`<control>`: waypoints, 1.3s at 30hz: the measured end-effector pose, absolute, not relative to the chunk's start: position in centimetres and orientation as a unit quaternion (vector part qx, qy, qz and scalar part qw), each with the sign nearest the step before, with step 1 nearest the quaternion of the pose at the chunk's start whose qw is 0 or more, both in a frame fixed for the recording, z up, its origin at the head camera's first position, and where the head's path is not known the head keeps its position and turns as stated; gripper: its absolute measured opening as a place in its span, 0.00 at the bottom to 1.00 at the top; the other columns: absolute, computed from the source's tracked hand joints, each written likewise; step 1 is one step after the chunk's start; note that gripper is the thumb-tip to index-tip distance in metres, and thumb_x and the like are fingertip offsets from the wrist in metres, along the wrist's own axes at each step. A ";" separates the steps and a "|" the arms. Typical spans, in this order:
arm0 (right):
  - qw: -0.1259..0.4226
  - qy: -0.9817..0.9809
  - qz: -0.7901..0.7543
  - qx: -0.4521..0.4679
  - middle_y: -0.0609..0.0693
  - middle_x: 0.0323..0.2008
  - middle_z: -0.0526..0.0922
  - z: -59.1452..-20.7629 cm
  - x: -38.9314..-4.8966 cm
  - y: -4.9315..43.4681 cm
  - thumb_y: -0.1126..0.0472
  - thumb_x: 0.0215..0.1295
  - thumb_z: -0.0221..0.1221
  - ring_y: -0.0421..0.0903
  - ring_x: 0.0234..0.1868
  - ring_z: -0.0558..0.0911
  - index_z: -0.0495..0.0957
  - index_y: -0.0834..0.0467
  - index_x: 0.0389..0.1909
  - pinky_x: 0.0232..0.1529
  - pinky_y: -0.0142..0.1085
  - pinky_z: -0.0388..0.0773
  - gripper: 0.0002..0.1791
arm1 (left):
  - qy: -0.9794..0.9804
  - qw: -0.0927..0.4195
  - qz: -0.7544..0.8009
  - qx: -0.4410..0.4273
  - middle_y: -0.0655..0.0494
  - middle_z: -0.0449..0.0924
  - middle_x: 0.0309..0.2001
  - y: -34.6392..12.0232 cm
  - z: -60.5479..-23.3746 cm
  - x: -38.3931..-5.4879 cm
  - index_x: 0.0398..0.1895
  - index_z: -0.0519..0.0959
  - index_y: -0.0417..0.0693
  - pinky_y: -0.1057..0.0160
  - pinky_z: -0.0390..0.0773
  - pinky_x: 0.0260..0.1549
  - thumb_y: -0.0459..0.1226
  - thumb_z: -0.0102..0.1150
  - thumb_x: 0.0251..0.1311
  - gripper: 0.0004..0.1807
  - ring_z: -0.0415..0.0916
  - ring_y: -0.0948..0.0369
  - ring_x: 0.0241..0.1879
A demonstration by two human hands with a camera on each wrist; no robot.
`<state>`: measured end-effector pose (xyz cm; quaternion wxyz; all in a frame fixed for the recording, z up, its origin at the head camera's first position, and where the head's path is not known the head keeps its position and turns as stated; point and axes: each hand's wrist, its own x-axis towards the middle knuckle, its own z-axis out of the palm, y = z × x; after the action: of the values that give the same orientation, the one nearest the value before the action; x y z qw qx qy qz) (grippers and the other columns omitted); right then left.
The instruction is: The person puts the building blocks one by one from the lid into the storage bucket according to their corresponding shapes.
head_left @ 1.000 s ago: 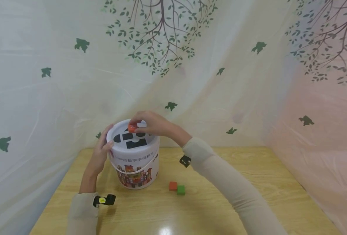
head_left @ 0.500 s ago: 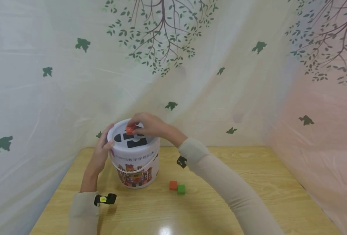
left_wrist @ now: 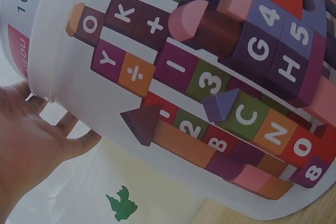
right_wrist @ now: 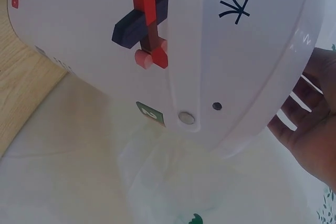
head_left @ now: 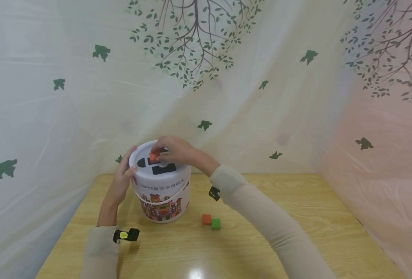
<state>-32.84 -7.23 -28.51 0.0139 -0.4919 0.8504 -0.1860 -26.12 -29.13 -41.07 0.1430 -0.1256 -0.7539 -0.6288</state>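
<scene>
A white toy-block bucket (head_left: 164, 209) with a printed label stands on the table, its lid (head_left: 145, 170) pierced by dark shaped openings. My left hand (head_left: 122, 176) holds the bucket's left side near the top, thumb at the lid's rim. In the left wrist view, the fingers of the left hand (left_wrist: 39, 135) reach behind the bucket. Above the lid, my right hand (head_left: 176, 150) pinches an orange-red block (head_left: 154, 156) at one of the openings. The right wrist view shows the right hand (right_wrist: 315, 114) at the lid's edge; there the block is hidden.
An orange-red cube (head_left: 206, 219) and a green cube (head_left: 215, 224) lie side by side on the wooden table (head_left: 279, 232), right of the bucket. Behind the table hangs a pale curtain (head_left: 248, 128) printed with branches and green birds. The bucket's white handle (head_left: 160, 203) hangs down in front.
My right hand has shifted left and slightly down with the orange-red block, from above the lid's back part to an opening near its middle. The left hand stays on the bucket.
</scene>
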 end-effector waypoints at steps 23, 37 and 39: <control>0.014 0.864 -0.190 -0.466 0.50 0.57 0.83 -29.0 -32.7 -7.1 0.57 0.71 0.63 0.41 0.52 0.81 0.80 0.54 0.62 0.51 0.28 0.77 0.20 | -0.754 0.144 -0.628 -0.129 0.45 0.46 0.81 -29.1 -41.2 -26.3 0.83 0.47 0.57 0.29 0.45 0.72 0.42 0.41 0.74 0.36 0.47 0.43 0.77; 0.024 0.870 -0.184 -0.458 0.49 0.56 0.83 -28.8 -32.9 -6.0 0.57 0.70 0.64 0.41 0.53 0.81 0.80 0.54 0.62 0.53 0.30 0.78 0.21 | -0.750 0.142 -0.634 -0.126 0.46 0.47 0.81 -29.1 -41.2 -26.2 0.83 0.47 0.58 0.30 0.45 0.73 0.42 0.42 0.74 0.36 0.46 0.45 0.78; 0.021 0.865 -0.185 -0.465 0.50 0.55 0.84 -28.7 -32.9 -5.6 0.58 0.69 0.64 0.43 0.54 0.81 0.80 0.55 0.61 0.54 0.32 0.79 0.21 | -0.747 0.142 -0.638 -0.126 0.47 0.46 0.82 -29.1 -41.2 -26.2 0.83 0.47 0.58 0.31 0.45 0.73 0.42 0.42 0.74 0.36 0.46 0.46 0.78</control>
<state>-32.93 -5.63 -28.65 0.0212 -0.4653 0.8654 -0.1848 -26.24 -29.11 -41.17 0.1419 -0.1264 -0.7466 -0.6376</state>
